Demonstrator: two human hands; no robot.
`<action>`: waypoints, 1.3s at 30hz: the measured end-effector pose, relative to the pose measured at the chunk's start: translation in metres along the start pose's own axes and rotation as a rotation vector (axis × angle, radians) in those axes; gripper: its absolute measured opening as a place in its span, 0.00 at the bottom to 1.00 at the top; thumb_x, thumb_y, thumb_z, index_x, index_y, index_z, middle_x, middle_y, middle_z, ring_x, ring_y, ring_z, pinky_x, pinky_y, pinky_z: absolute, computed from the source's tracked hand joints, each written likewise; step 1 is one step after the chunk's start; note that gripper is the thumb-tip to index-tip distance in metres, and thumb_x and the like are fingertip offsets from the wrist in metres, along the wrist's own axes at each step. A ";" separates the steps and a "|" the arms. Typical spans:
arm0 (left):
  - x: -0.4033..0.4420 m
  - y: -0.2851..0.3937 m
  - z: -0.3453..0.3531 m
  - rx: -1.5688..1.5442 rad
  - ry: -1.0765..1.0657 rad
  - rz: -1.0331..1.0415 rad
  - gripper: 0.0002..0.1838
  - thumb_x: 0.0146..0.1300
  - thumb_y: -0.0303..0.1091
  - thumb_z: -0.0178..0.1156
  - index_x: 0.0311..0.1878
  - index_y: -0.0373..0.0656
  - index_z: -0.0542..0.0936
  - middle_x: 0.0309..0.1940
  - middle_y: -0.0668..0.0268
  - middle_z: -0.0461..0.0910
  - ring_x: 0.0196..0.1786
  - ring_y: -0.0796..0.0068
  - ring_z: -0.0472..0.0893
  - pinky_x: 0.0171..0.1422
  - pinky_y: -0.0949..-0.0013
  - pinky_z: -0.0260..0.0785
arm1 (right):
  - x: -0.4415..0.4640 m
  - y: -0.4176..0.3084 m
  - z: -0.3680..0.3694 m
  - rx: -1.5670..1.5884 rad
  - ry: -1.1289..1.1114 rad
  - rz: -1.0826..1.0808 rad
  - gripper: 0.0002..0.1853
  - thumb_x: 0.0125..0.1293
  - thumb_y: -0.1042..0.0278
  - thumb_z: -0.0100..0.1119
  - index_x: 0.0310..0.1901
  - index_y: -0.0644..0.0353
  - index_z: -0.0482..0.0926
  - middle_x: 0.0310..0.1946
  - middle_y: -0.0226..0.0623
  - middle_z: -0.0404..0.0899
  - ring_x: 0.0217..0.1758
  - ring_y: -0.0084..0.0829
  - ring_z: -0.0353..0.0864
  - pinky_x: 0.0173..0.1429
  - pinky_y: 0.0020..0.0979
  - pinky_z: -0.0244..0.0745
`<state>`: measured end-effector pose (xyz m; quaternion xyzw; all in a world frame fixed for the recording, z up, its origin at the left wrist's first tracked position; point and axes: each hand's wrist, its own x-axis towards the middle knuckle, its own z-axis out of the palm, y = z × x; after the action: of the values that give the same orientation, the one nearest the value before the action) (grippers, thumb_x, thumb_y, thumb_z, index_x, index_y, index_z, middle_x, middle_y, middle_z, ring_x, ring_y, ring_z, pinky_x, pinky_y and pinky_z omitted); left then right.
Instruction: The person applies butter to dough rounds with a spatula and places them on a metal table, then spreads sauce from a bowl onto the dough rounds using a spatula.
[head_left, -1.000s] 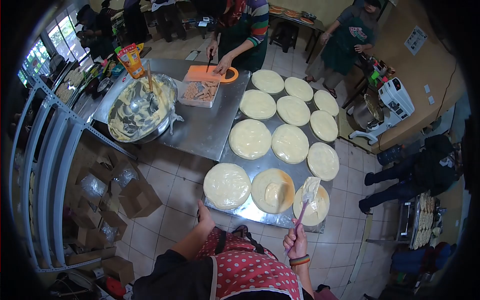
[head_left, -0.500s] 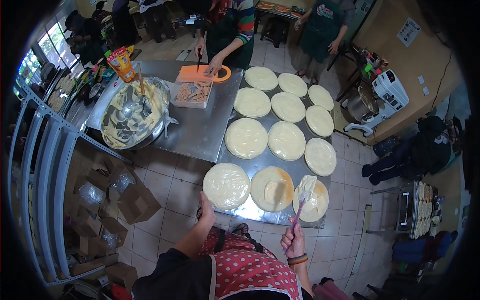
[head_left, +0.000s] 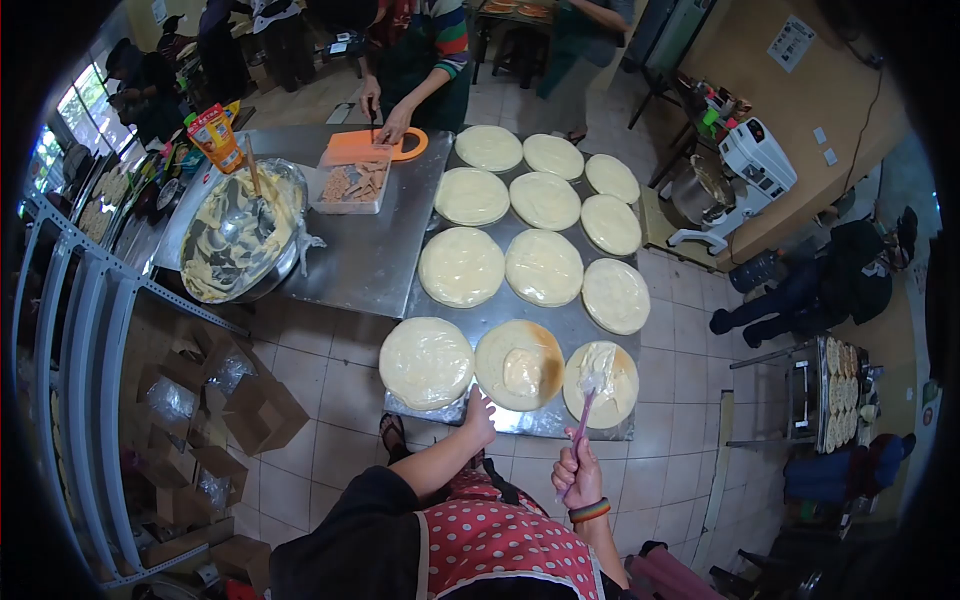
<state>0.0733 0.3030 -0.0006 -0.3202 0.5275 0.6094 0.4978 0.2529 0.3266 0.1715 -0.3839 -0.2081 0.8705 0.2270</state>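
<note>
My right hand (head_left: 578,474) is closed round the purple handle of a spatula (head_left: 588,402). Its cream-covered blade rests on a round flat bread base (head_left: 615,408) at the front right, partly coated with pale cream. My left hand (head_left: 480,418) is by the lower left edge of the middle front base (head_left: 545,365), fingers extended; whether it touches is hard to tell. That base carries a mound of cream at its centre, with a browned rim bare on the right. Left of it lies a fully coated base (head_left: 427,363).
More coated bases (head_left: 543,268) lie in rows on the metal table (head_left: 410,408). A large bowl of cream (head_left: 297,215) stands left, beside a plastic box (head_left: 352,185). Across the table a person cuts on an orange board (head_left: 408,146). Cardboard boxes (head_left: 262,412) and a mixer (head_left: 755,160) flank the table.
My left hand has moved right, from the left front base to the middle one. The spatula blade has lowered, spreading cream on the right base. A person at the back has moved left.
</note>
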 end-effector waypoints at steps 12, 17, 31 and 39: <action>-0.022 0.045 0.067 -0.364 -0.664 0.006 0.30 0.60 0.53 0.30 0.59 0.48 0.66 0.59 0.60 0.65 0.61 0.58 0.65 0.64 0.48 0.55 | -0.041 0.031 -0.010 -0.043 -0.068 0.025 0.23 0.68 0.52 0.41 0.59 0.55 0.61 0.17 0.26 0.56 0.13 0.17 0.54 0.17 0.20 0.55; 0.025 0.041 0.079 -0.389 -0.846 -0.130 0.30 0.62 0.57 0.34 0.58 0.47 0.67 0.56 0.60 0.68 0.57 0.56 0.69 0.62 0.48 0.58 | -0.031 0.025 -0.011 -0.480 -0.042 0.008 0.21 0.68 0.52 0.41 0.56 0.55 0.66 0.16 0.23 0.59 0.12 0.14 0.54 0.16 0.18 0.52; 0.006 0.086 0.047 -0.082 -0.883 0.086 0.33 0.60 0.60 0.37 0.59 0.46 0.65 0.56 0.59 0.68 0.57 0.56 0.69 0.61 0.50 0.61 | 0.044 -0.013 0.069 -1.545 0.184 -0.625 0.15 0.65 0.62 0.45 0.46 0.62 0.75 0.35 0.52 0.77 0.37 0.47 0.78 0.41 0.36 0.72; -0.025 0.193 -0.010 -0.141 -0.947 0.151 0.32 0.61 0.59 0.37 0.59 0.46 0.65 0.56 0.59 0.68 0.57 0.57 0.70 0.61 0.51 0.62 | 0.005 -0.019 0.158 -2.029 -0.060 -0.821 0.09 0.59 0.64 0.51 0.41 0.49 0.77 0.22 0.39 0.76 0.25 0.42 0.77 0.28 0.39 0.70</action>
<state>-0.1027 0.2967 0.0822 -0.0010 0.2222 0.7568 0.6147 0.1338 0.3152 0.2767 -0.2723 -0.9458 0.1610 0.0730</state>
